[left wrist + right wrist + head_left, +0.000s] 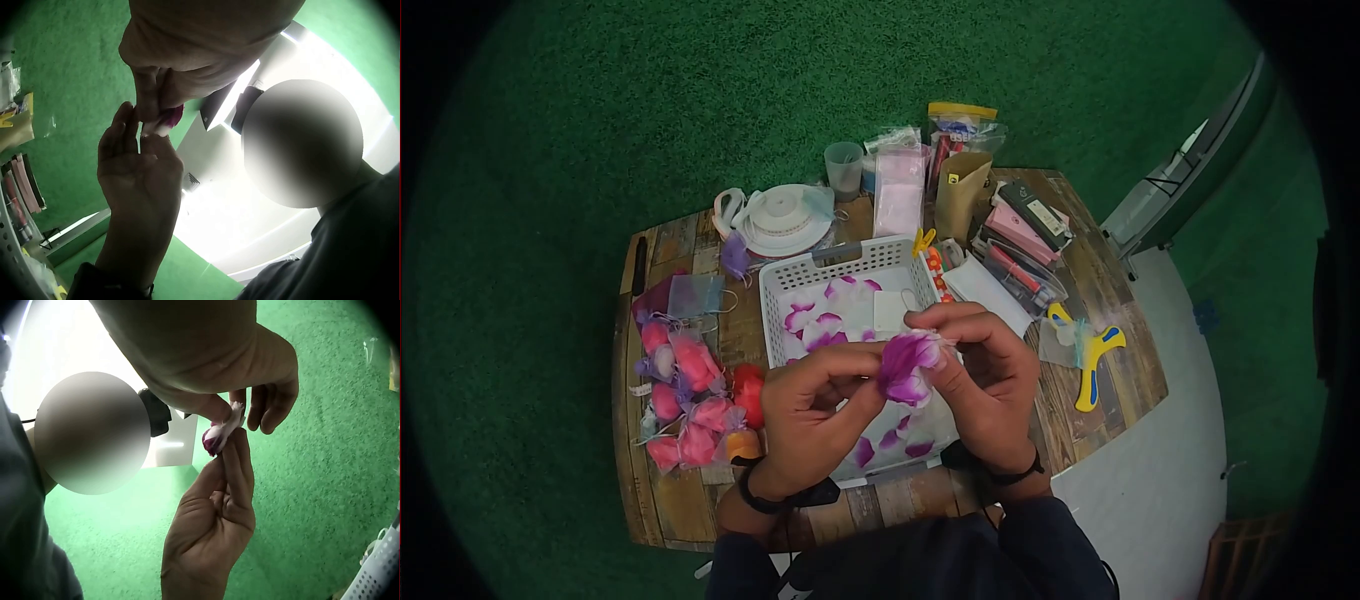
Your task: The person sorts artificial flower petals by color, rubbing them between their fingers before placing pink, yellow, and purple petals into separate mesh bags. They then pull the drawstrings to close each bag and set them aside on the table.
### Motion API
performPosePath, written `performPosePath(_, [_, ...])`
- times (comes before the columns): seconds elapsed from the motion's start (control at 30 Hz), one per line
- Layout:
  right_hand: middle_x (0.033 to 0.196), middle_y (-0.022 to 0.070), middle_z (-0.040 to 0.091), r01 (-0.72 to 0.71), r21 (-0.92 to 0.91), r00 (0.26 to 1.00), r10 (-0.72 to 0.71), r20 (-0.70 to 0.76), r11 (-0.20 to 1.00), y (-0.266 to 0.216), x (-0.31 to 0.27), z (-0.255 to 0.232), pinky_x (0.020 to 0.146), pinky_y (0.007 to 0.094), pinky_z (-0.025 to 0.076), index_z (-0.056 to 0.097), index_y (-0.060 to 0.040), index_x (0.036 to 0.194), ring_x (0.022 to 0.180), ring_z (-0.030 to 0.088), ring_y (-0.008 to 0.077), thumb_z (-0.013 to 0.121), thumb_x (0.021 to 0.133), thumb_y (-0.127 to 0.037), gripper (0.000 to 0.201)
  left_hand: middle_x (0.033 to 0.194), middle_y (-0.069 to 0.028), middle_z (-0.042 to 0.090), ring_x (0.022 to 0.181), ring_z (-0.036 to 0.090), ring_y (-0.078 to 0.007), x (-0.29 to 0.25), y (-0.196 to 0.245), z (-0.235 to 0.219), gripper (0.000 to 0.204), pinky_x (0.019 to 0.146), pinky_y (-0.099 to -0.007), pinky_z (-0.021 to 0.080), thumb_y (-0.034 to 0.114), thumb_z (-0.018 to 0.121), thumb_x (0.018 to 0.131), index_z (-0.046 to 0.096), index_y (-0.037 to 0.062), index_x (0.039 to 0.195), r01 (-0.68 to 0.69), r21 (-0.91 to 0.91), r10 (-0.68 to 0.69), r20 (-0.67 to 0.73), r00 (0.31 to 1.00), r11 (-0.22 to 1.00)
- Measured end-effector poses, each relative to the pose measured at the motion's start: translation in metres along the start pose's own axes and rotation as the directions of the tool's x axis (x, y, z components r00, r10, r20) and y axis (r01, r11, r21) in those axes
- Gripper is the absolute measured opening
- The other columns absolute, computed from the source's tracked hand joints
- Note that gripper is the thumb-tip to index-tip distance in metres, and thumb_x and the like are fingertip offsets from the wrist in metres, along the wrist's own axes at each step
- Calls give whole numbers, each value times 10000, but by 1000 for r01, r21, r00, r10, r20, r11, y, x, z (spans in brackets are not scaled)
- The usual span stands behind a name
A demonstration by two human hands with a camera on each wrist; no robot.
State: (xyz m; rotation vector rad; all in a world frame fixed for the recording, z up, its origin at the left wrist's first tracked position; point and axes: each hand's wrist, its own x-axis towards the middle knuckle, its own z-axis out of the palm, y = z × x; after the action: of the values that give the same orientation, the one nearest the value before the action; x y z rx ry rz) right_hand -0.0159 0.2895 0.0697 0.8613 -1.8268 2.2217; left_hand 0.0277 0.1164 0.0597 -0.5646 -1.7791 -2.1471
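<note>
In the head view, a gathered bundle of purple-and-white flower petals (908, 372) is held up between both hands over a white basket (800, 272). My left hand (812, 405) pinches its left side between thumb and fingers. At the other side, my right hand (992, 390) pinches the pale, narrow end. The right wrist view shows the bundle (215, 437) with its whitish frilled end under the right thumb. Loose purple-and-white petals (825, 328) lie in the basket below, along with a small white square piece (890, 312).
Pink and red filled pouches (697, 362) crowd the table's left. Behind the basket are a white ribbon spool (780, 212), a plastic cup (844, 168) and a brown paper bag (962, 200). Boxes (1035, 215) and a yellow-and-blue tool (1100, 365) lie on the right.
</note>
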Motion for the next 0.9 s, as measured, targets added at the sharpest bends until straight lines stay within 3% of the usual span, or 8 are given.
performPosePath(0.23, [1157,169,619,29,105,999,-27,-19,994,0,-4,4,925,320,471,596,28,1056,1041,597,178,649,917,-17,155,1174,-206,650,990,659,-181,0,-9,3,192,852,-312,554,-107,567,913,580,-59,1098,-67,-80,66,-19,998,995])
performPosePath(0.43, [1123,161,633,-9,146,999,15,-39,989,1,-4,4,899,312,482,603,32,1048,1010,608,175,648,910,1,148,1183,-207,638,1016,656,-198,2,-4,1,264,865,-339,554,-79,651,865,570,-62,1116,-159,14,159,29,987,987])
performPosePath(0.5, [1104,158,641,-16,125,998,23,-50,992,1,-4,4,888,311,486,610,33,1040,999,613,176,650,904,11,144,1163,-182,632,1025,654,-201,6,7,10,342,871,-348,559,-50,702,839,560,-65,1150,-67,-182,61,-38,997,981])
performPosePath(0.53, [1075,152,653,4,63,998,-1,-57,998,3,-4,4,876,306,491,621,36,1038,980,619,174,659,894,17,150,1163,-182,632,1025,654,-201,7,8,10,342,871,-348,559,-50,702,839,560,-65,1150,-65,-184,59,-41,997,981])
performPosePath(0.67, [1010,131,680,123,-166,992,-123,12,979,6,-2,4,846,292,501,642,47,1049,921,636,160,686,867,23,189,1134,-151,629,1012,656,-185,7,4,5,393,868,-319,570,-53,715,829,553,-62,1187,-6,-43,4,-63,998,999])
performPosePath(0.8, [982,122,687,111,-200,993,-103,49,973,2,-5,5,816,284,509,658,37,1039,883,646,160,701,858,11,188,1090,-140,645,984,660,-166,6,3,-5,338,844,-283,573,-68,707,831,599,-67,1151,3,10,-3,-44,999,1000])
performPosePath(0.87, [958,127,685,-70,-87,997,67,-36,994,-3,-5,3,782,278,515,672,27,987,839,653,165,710,851,0,144,1077,-139,650,978,661,-167,5,10,-10,307,834,-283,574,-66,704,834,615,-69,1128,1,45,2,-66,998,999])
performPosePath(0.9, [903,102,689,-79,-93,994,72,-78,992,-7,-1,6,744,264,511,676,11,965,790,649,153,709,853,-24,122,1063,-138,656,972,662,-168,4,14,-13,277,825,-283,574,-64,701,837,632,-71,1105,4,87,3,-77,997,996])
